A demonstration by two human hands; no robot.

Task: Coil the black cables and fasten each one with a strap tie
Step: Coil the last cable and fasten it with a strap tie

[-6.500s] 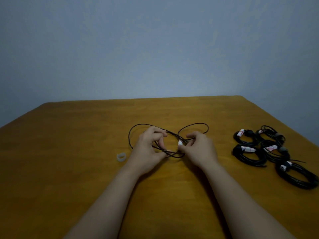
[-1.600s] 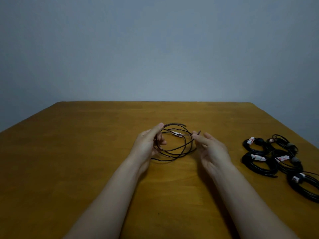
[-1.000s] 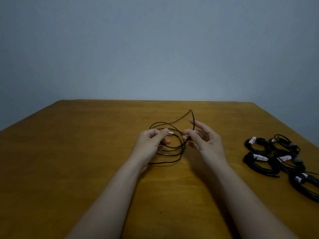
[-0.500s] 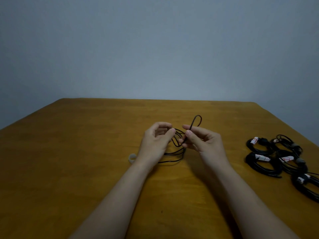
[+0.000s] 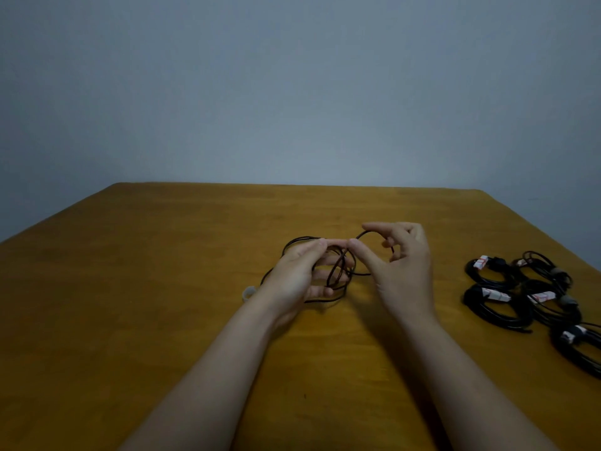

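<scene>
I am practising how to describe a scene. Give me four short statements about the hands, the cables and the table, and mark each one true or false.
1. The left hand and the right hand both hold the loose black cable. True.
2. The tied coils lie to the left of both hands. False: they lie on the right side of the table.
3. A small pale ring lies on the table near the left wrist. True.
4. The right hand lies flat on the table. False: it is raised and grips a loop of the loose black cable.
</scene>
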